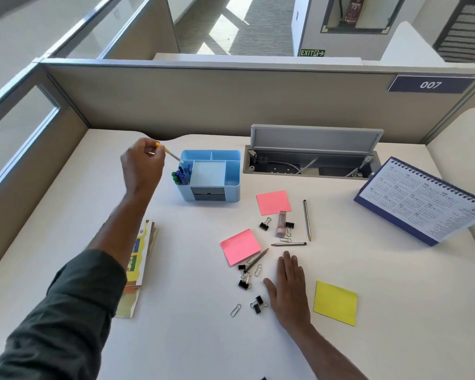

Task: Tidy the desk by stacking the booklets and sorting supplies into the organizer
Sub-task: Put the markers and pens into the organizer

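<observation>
A light blue organizer [232, 175] stands at the back middle of the desk, with blue and green markers [181, 174] upright in its left compartment. My left hand [141, 165] is raised just left of it, shut on a thin pen [172, 154] whose tip points down at the organizer's left rear corner. My right hand [290, 292] lies flat and open on the desk, holding nothing. Stacked booklets [140, 267] lie under my left forearm. Two pink sticky pads [273, 202] [240, 246], a yellow pad [335, 302], three pencils [307, 219], binder clips [244, 283] and paper clips [235, 310] are scattered around.
A desk calendar [422, 200] stands at the right. An open cable tray [310, 163] with its lid up sits behind the supplies. A pink tube [281, 224] lies among the clips. Partition walls enclose the desk at the back and left.
</observation>
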